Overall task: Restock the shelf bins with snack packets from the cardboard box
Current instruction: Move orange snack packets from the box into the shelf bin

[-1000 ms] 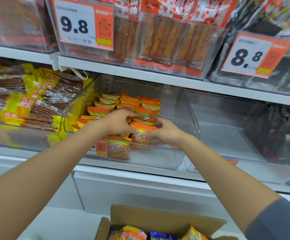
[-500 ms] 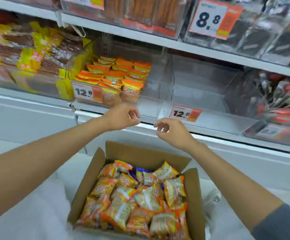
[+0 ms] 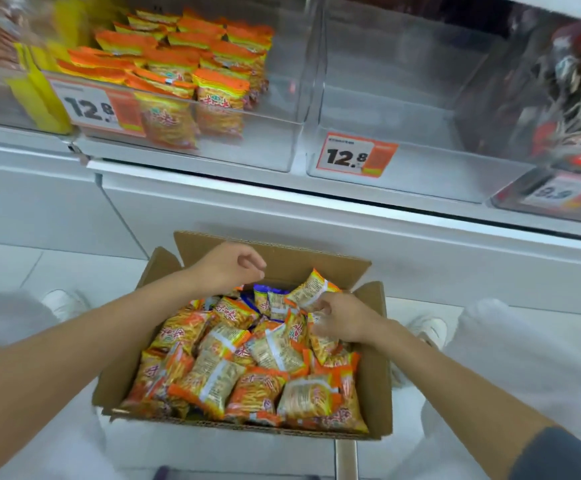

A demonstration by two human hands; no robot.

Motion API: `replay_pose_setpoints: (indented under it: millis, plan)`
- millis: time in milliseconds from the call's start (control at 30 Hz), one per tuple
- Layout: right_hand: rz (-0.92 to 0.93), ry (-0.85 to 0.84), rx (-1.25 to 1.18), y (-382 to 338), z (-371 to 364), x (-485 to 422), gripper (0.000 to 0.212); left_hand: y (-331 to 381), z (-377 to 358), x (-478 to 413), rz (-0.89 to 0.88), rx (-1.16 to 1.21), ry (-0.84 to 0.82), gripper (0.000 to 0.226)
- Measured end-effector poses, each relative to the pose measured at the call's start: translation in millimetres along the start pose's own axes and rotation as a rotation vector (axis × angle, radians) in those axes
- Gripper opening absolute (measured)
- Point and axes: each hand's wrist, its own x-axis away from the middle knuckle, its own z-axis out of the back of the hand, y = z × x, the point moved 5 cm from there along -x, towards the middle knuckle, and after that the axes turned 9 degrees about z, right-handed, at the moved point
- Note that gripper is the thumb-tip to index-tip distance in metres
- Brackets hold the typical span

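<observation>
Spanning the top of the view, the white shelf (image 3: 282, 199) carries a clear bin (image 3: 282, 147) holding rows of orange snack packets (image 3: 219, 98). Below it on the floor (image 3: 5, 265) sits the open cardboard box (image 3: 375, 375), filled with loose packets (image 3: 257, 386). The left hand (image 3: 228, 268) hovers over the box's far end, fingers loosely curled, holding nothing. The right hand (image 3: 341, 320) rests on packets at the far right, fingers curled; whether it grips one cannot be told.
</observation>
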Motion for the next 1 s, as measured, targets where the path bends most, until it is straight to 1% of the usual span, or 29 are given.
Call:
replay_pose_setpoints:
  millis: [33,67,133,167,200,267,300,333,400,433,500,567,633,667,733,767,800,833,900,1000]
  plan:
    - [-0.001,0.062,-0.028,-0.6,-0.9,-0.6,0.028,0.1,-3.3,0.3,0.01,0.01,-0.01,0.015]
    - [-0.016,0.147,-0.116,-0.4,3.7,-0.3,0.02,0.3,-5.7,1.1,0.018,0.023,-0.014,0.015]
    - [-0.047,0.312,-0.293,4.2,18.2,0.1,0.017,0.6,-9.7,3.1,0.037,0.052,-0.025,0.018]
    - [-0.044,0.337,-0.319,4.3,25.1,1.3,0.016,-0.1,-12.1,4.3,0.05,0.071,-0.042,0.019]
    - [-0.035,0.317,-0.294,2.6,28.5,3.0,0.017,-1.4,-14.9,5.6,0.064,0.089,-0.066,0.021]
    - [-0.072,0.236,-0.203,0.6,18.6,5.1,0.041,-5.2,-19.9,7.4,0.085,0.091,-0.097,0.022]
    - [-0.113,0.192,-0.196,0.1,6.4,6.2,0.052,-6.6,-21.6,7.6,0.092,0.08,-0.101,0.022]
    - [-0.144,0.145,-0.208,0.5,-9.0,5.8,0.058,-8.3,-22.9,7.4,0.098,0.073,-0.103,0.022]
    - [-0.156,0.055,-0.235,-1.4,-38.7,2.3,0.053,-10.6,-23.7,6.4,0.105,0.066,-0.101,0.023]
    - [-0.151,0.045,-0.247,-1.9,-45.9,-0.5,0.049,-11.2,-23.1,6.1,0.108,0.063,-0.097,0.024]
    - [-0.158,0.109,-0.303,-5.3,-36.9,-4.1,0.043,-10.6,-22.7,5.6,0.089,0.044,-0.114,0.033]
    - [-0.143,0.194,-0.459,-12.9,-13.8,-4.6,0.041,-4.1,-28.0,7.3,0.001,-0.014,-0.194,0.053]
    - [-0.103,0.176,-0.694,-24.1,6.5,-3.3,0.045,4.3,-36.7,11.1,-0.087,-0.061,-0.27,0.066]
    - [-0.07,0.147,-0.802,-30.7,14.6,-1.9,0.048,6.6,-38.9,11.2,-0.111,-0.053,-0.269,0.065]
    - [0.02,0.123,-0.947,-42.6,27.1,1.7,0.05,7.6,-36.1,8.8,-0.127,0.008,-0.173,0.048]
    - [0.075,0.134,-0.956,-47.0,31.1,2.6,0.046,7.4,-31.7,9.0,-0.111,0.039,-0.114,0.038]
    - [0.113,0.166,-0.923,-49.1,33.4,2.5,0.042,6.0,-27.6,9.0,-0.074,0.069,-0.085,0.036]
    - [0.13,0.206,-0.89,-49.8,33.8,1.5,0.039,4.9,-25.2,9.2,-0.032,0.116,-0.093,0.038]
    - [0.137,0.272,-0.892,-52.0,32.7,0.5,0.042,1.2,-24.5,8.9,0.061,0.218,-0.142,0.043]
    - [0.109,0.268,-0.88,-49.2,21.6,-3.0,0.051,-9.9,-22.0,6.2,0.18,0.312,-0.135,0.05]
